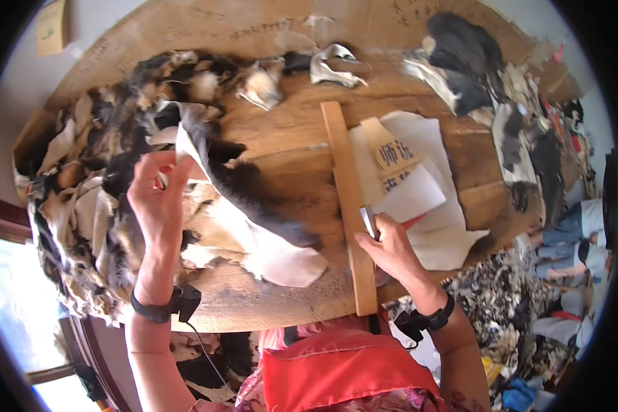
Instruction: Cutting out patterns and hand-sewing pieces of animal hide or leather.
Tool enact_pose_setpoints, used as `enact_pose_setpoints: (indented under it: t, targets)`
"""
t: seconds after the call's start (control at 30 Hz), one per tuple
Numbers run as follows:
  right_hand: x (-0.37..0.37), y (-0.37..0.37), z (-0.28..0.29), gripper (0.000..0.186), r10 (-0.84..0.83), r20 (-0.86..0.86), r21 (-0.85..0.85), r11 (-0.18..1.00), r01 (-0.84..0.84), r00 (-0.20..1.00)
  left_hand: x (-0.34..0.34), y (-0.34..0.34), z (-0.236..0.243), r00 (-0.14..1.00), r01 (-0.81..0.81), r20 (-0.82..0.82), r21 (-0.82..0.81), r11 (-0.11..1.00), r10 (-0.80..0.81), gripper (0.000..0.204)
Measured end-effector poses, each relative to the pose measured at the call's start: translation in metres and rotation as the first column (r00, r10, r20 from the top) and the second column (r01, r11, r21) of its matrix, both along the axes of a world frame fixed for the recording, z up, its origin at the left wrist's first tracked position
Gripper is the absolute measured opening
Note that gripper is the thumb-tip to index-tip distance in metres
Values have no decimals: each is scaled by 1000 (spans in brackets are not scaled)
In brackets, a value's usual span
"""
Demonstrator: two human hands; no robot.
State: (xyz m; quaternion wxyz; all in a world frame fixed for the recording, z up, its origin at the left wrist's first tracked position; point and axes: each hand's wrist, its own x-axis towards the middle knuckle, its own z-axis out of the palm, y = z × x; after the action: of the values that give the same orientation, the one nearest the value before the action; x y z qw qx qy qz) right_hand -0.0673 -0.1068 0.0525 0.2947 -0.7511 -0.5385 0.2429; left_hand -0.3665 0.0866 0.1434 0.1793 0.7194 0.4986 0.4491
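My left hand (158, 202) is raised with its fingers closed on the upper end of a long fur pelt piece (244, 196). The piece shows black fur along one edge and a pale skin side, and its lower end lies on the wooden table (295, 130). In my right hand (395, 250) is a small flat metal blade tool (368, 220), gripped between thumb and fingers, most of it hidden by the hand. That hand is over the right edge of a long wooden strip (343, 172), which lies front to back across the table.
Scraps of black, tan and white fur (93, 192) are heaped at the left. Right of the strip lies a pale hide (436, 240) under cardboard pieces (391, 154) and white paper (419, 192). More pelts (467, 48) lie far right; scraps (491, 302) cover the floor below.
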Motion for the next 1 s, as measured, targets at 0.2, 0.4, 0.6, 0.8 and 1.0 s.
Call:
enact_pose_setpoints:
  t: [0.2, 0.4, 0.6, 0.8, 1.0]
  targets:
    - [-13, 14, -32, 43, -37, 346, -5, 999, 41, 937, -6, 20, 25, 905, 164, 409, -81, 983, -117, 8]
    - [17, 10, 0, 55, -58, -207, -62, 997, 46, 977, -3, 49, 85, 973, -118, 230, 366, 923, 33, 13]
    - [96, -49, 50, 62, -74, -409, -156, 988, 10, 910, 96, 91, 112, 880, 70, -474, 166, 984, 17, 22]
    - [173, -114, 40, 58, -400, -358, -26, 908, 419, 844, 285, 147, 83, 822, 477, -352, -6, 879, -449, 13]
    - [221, -177, 5, 60, -469, -106, 130, 868, 480, 877, 405, 82, 118, 662, 729, -257, 442, 523, -704, 62]
